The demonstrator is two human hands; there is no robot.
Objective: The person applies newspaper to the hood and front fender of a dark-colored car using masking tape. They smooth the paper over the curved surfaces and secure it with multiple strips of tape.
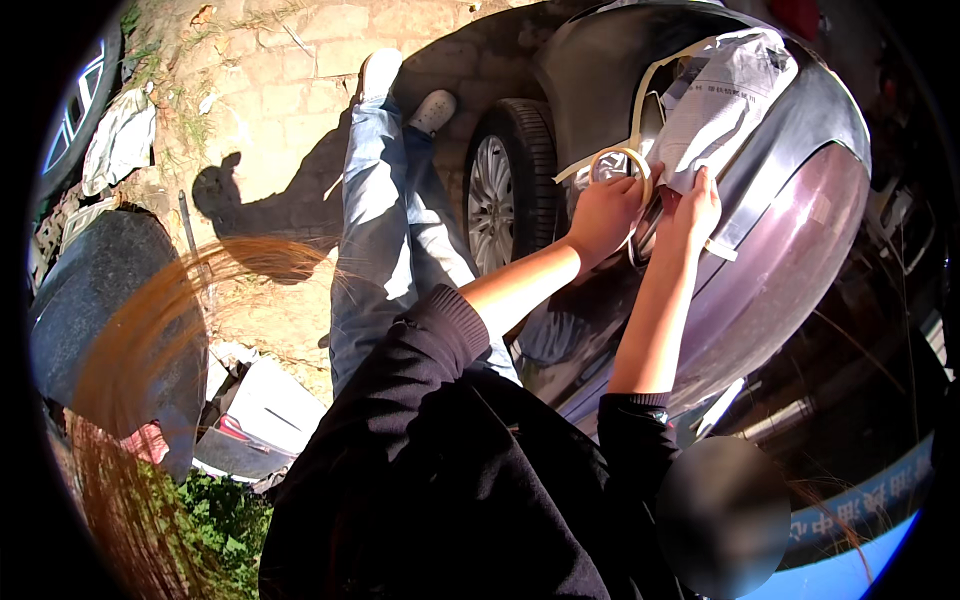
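My left hand (606,214) is closed on a roll of masking tape (646,169), its fingertips at the lower edge of a newspaper sheet (724,97). Beside it, my right hand (694,210) pinches that same edge of the paper. The newspaper is creased and lies over part of a car body, near the light opening. Strips of pale tape (637,101) border the dark grey fender panel (592,67). A short tape piece (721,250) sticks to the body below my right hand. Most of the surface under both hands is hidden.
A car wheel (491,199) stands left of my hands, next to my jeans-clad legs. A glossy purplish panel (787,247) curves along the right. On the paved ground at left lie a dark curved panel (120,315), a white part (274,401) and a crumpled cloth (120,142).
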